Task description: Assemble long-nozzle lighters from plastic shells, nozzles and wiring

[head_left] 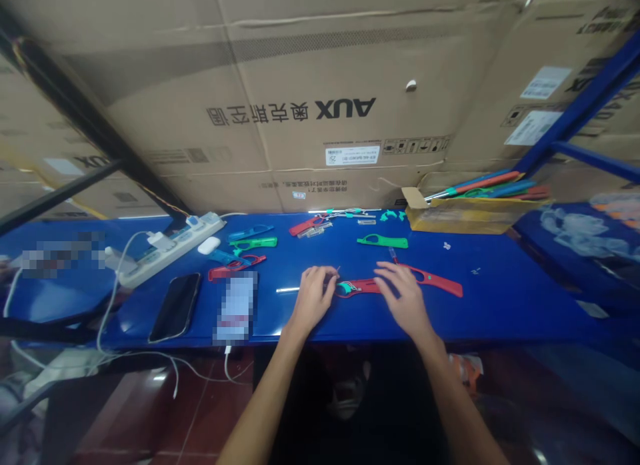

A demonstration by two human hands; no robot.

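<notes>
Directly before me on the blue tabletop lies a red half shell (367,286) of a long-nosed lighter, with a green part (345,289) and thin wires at its left end. A slim metal tube (287,290) extends left from beneath my left hand (315,295). That hand is closed, thumb and fingers curled together over the tube beside the shell; its exact grip is partly hidden. My right hand (406,302) hovers at or touches the shell's right end, fingers apart. Another red shell (443,283) pokes out to the right behind it.
A cardboard box (465,215) of lighter shells stands at the back right. Green (383,241) and blue (250,233) shells lie behind my hands. Leftward are a black phone (175,307), a lit phone (236,308) on a cable and a power strip (170,248). Large cartons (290,65) wall the back.
</notes>
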